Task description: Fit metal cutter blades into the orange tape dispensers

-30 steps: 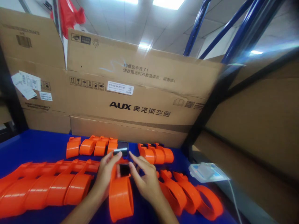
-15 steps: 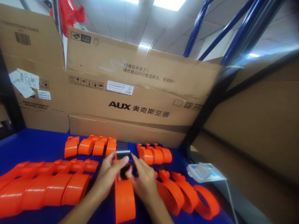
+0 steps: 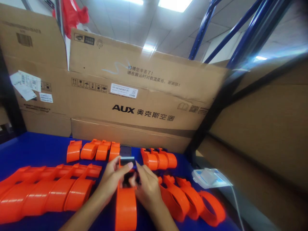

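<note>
Both hands are on an orange tape dispenser in the middle, its wide curved band hanging toward me. A toothed pale blade strip runs across its top edge, above a dark plate. My left hand is closed round the left side of the head, thumb lying on the dark plate. From the right, my right hand is closed against the same head, its fingertips at a small dark blue piece. Fingers partly hide the dark opening below the plate.
Several orange dispensers line the left side and back left. More stand at the back right and front right. A clear plastic case sits at the right edge. Behind the blue table rises a cardboard wall.
The dispenser's lower band has swung slightly to the left. Both hands keep nearly the same place, with small finger shifts at the right hand.
</note>
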`<state>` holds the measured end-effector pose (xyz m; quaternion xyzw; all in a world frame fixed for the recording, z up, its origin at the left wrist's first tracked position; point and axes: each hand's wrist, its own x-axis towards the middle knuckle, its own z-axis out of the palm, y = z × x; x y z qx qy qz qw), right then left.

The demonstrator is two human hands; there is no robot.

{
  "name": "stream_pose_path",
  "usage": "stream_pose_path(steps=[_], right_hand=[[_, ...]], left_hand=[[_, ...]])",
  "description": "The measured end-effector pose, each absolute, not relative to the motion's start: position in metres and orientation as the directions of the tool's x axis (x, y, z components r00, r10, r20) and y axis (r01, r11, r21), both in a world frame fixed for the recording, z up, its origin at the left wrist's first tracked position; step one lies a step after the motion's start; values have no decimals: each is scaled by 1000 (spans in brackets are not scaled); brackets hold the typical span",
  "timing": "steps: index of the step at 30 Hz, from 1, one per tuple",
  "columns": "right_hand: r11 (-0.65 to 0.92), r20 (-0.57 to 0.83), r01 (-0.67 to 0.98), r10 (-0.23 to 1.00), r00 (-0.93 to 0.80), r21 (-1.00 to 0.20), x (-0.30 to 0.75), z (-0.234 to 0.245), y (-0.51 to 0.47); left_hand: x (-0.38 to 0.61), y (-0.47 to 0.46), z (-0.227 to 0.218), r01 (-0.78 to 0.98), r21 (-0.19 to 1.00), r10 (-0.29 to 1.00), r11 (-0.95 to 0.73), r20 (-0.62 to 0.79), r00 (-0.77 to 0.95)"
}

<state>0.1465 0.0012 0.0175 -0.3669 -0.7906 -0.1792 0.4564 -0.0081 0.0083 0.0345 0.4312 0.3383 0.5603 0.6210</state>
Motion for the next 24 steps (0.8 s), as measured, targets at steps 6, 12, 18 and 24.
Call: stream_pose_path(steps=[6,12,18,24], right_hand=[[684,814,725,465,-349,-81,157,29,3],[706,801,683,512,-311,-186,164,39,-1],[665,822,699,534,-200,-262,157,36,-8],[661,828,700,531,-181,-271,154,34,-9]], left_hand=[[-14,16,30,-347,935,988,-71,115,106],[-14,13,34,-290,949,979,-119,161,125],[-8,3,41,-292,946,976,-143,183,114],[-8,-1,48,-351,919,968,-179,229,105]])
